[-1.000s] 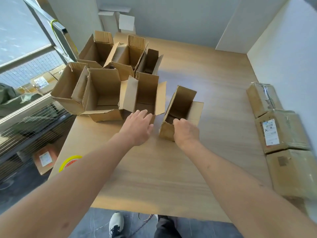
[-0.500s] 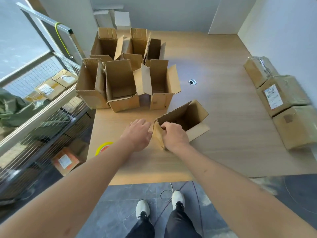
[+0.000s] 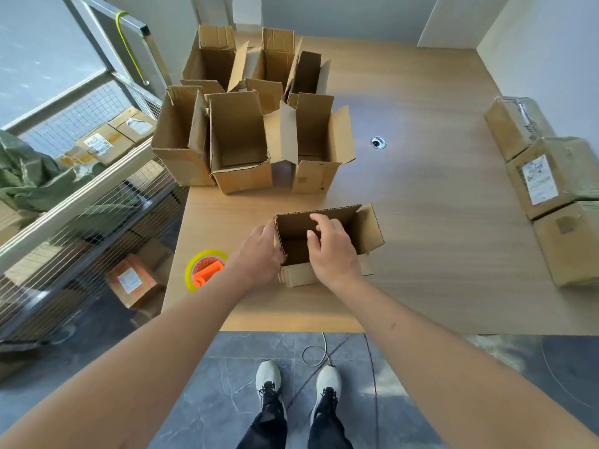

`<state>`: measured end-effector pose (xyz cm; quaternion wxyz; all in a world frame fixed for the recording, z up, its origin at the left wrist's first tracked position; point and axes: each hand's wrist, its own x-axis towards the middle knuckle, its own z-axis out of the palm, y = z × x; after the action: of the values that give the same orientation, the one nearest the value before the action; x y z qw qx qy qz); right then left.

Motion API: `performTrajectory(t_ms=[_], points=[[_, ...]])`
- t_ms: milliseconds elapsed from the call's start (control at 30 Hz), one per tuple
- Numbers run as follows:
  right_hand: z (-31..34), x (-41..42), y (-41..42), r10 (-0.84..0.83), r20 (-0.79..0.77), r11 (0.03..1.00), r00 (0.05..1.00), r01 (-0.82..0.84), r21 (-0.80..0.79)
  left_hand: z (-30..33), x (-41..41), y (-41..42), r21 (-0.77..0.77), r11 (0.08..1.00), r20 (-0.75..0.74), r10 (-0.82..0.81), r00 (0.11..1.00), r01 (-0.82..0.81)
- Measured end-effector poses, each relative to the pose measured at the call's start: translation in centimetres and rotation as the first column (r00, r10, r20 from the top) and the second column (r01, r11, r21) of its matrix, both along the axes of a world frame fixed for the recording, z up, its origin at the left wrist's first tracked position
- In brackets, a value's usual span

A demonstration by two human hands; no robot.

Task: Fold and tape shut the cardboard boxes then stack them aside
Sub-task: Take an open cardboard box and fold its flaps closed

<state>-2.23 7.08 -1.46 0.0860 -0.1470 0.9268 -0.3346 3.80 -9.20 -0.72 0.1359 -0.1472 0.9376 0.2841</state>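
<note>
- I look down on a pale wood-grain table [image 3: 421,222] set against plain light walls, with grey stone-look tiles on the floor under its near edge.
- The open box [image 3: 327,244] I am working on is plain brown corrugated cardboard, rectangular, flaps up, and sits near that edge.
- My left hand [image 3: 259,257] presses flat against the box's left outer wall, fingers fairly straight, gripping nothing.
- My right hand [image 3: 330,251] reaches over the box's near rim with fingers loosely curled inside the opening; I cannot tell whether they pinch a flap.
- Just left of the box lies a tape roll [image 3: 205,270], a yellow ring around an orange ribbed core.
- Beyond the box stands a cluster of open boxes [image 3: 252,134], upright, their flaps splayed.
- Well to the box's right, against the wall, sit sealed boxes [image 3: 551,183], glossy with tape, one bearing a white label.
- A round metal grommet [image 3: 378,142] is set in the tabletop beyond the box.
</note>
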Motion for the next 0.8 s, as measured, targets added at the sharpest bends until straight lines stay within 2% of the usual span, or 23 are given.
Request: performTrajectory(t_ms=[100,233,367,600,733,800], points=[[0.1,-1.9,2.2,0.002,-0.064,0.988,0.998,0.008,0.155,-0.2,-0.6,0.7,0.023,0.996,-0.026,0.082,0.996,-0.082],[0.3,-3.1,2.2,0.033,0.120,0.970,0.992,-0.061,0.235,-0.6,-0.8,0.9,0.041,0.993,-0.043,0.108,0.993,-0.106],[-0.5,-3.4,1.8,0.003,0.196,0.969,0.981,-0.051,0.242,-1.6,-1.0,0.9,0.021,0.998,-0.012,0.058,0.998,-0.057],[-1.0,-3.7,2.8,-0.002,0.083,0.958,0.997,-0.022,0.286,-3.3,-1.5,0.2,-0.039,0.998,0.148,-0.039,0.988,0.046],[-0.2,-4.6,4.6,-0.066,-0.189,0.899,0.980,0.140,0.416,-3.6,-1.8,1.1,-0.028,0.999,0.185,-0.036,0.982,0.042],[-0.1,-4.9,5.5,-0.090,-0.265,0.856,0.960,0.211,0.472,-3.5,-2.0,1.3,-0.040,0.999,0.173,-0.017,0.985,0.024]])
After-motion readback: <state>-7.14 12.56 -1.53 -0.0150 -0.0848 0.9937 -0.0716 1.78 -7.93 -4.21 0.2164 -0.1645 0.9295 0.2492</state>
